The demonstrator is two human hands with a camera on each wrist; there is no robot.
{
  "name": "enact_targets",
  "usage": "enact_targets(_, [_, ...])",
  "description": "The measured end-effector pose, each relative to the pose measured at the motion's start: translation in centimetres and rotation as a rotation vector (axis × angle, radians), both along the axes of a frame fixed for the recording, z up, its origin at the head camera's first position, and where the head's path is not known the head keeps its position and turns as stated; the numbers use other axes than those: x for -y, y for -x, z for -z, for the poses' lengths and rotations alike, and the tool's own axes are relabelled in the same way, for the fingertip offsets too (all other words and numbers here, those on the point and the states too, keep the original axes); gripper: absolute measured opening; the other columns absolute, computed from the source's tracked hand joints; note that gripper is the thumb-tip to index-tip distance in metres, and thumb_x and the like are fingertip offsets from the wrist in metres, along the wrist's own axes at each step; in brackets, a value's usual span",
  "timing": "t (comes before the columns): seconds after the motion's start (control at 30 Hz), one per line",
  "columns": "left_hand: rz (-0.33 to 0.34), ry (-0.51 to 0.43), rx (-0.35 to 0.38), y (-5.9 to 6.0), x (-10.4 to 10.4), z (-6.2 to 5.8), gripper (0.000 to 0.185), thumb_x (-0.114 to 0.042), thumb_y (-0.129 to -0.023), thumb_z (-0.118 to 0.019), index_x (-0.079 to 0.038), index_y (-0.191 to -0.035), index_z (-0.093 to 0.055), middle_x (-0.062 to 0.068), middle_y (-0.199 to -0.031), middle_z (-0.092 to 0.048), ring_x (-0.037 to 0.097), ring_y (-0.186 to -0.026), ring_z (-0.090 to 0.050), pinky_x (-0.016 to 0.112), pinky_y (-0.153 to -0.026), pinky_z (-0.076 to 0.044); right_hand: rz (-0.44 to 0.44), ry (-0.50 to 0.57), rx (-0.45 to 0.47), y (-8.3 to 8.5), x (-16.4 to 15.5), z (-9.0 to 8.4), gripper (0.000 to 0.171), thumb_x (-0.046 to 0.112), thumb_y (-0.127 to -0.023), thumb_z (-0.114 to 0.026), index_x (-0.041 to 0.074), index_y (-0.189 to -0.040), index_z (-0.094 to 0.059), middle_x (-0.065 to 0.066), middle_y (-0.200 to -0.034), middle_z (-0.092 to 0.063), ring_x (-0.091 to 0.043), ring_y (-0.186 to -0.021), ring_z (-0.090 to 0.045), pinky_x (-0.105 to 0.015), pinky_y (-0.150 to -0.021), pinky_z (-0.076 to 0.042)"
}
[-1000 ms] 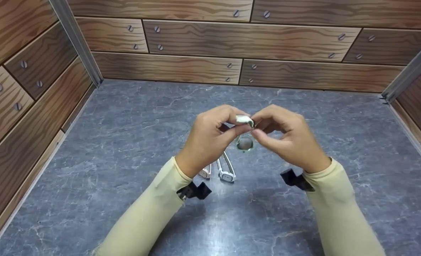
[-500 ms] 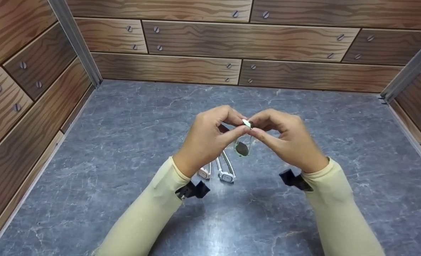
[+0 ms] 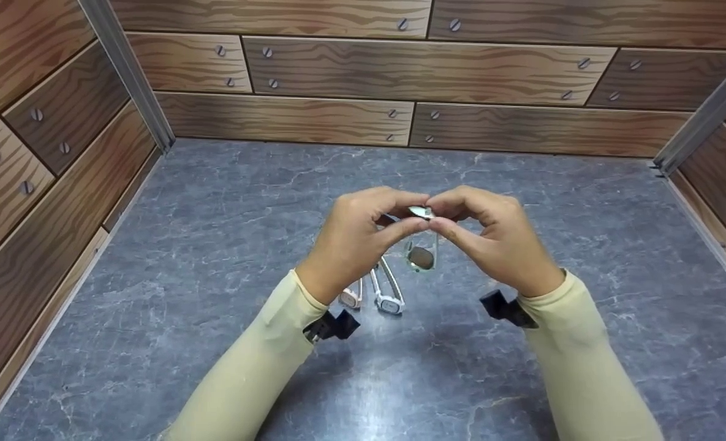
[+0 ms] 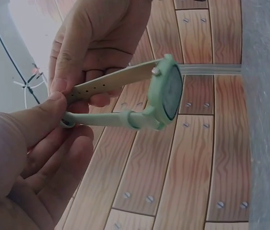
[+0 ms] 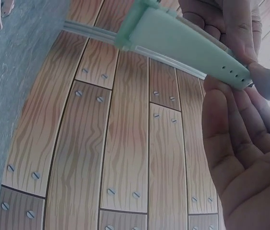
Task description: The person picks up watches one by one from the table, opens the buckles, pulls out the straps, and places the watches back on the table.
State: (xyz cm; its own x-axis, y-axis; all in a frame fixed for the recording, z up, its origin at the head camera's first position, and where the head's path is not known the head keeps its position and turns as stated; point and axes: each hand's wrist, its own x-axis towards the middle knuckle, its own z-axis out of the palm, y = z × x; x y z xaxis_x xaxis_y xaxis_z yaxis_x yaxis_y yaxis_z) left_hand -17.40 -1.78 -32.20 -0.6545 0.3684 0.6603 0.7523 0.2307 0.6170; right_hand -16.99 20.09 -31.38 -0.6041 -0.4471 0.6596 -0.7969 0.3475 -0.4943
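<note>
Both hands hold a pale green wristwatch above the table, its face hanging below the fingers in the head view. My left hand pinches the strap ends near the buckle. Opposite it, my right hand pinches the strap's free end, where a row of holes shows. The two thumbs meet at the strap ends, so the strap forms a loop. Fingers partly cover the buckle, and whether the strap passes through it cannot be seen.
On the grey marbled table, a white watch and a pinkish watch lie side by side below the left hand. Wood-patterned panels wall the back and sides. A black camera mount sits on each wrist.
The strap end between the fingertips has turned and shifted, and the hanging watch face has swung slightly downward. Both hands stay close together in nearly the same place.
</note>
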Motion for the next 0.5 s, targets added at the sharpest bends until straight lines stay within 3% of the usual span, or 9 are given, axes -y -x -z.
enact_targets(0.2, [-0.026, 0.035, -0.031, 0.07, 0.00, 0.19, 0.024, -0.023, -0.095, -0.076, -0.009, -0.114, -0.079, -0.001, -0.103, -0.076, 0.002, -0.085, -0.068, 0.017, -0.075, -0.058, -0.009, 0.047, 0.008, 0.01, 0.15, 0.06, 0.015, -0.008, -0.090, -0.074, -0.002, -0.104, -0.071, -0.008, -0.094, -0.076, -0.011, -0.084, -0.070, -0.021, -0.077, -0.058])
enact_targets(0.5, [-0.034, 0.053, -0.138, 0.27, 0.10, 0.30, 0.020, -0.020, -0.094, -0.077, -0.009, -0.110, -0.079, 0.000, -0.101, -0.077, 0.002, -0.083, -0.068, 0.015, -0.074, -0.056, 0.007, -0.011, -0.028, -0.10, 0.05, -0.11, 0.011, -0.005, -0.090, -0.076, 0.002, -0.099, -0.073, -0.003, -0.095, -0.075, -0.011, -0.084, -0.070, -0.020, -0.078, -0.057])
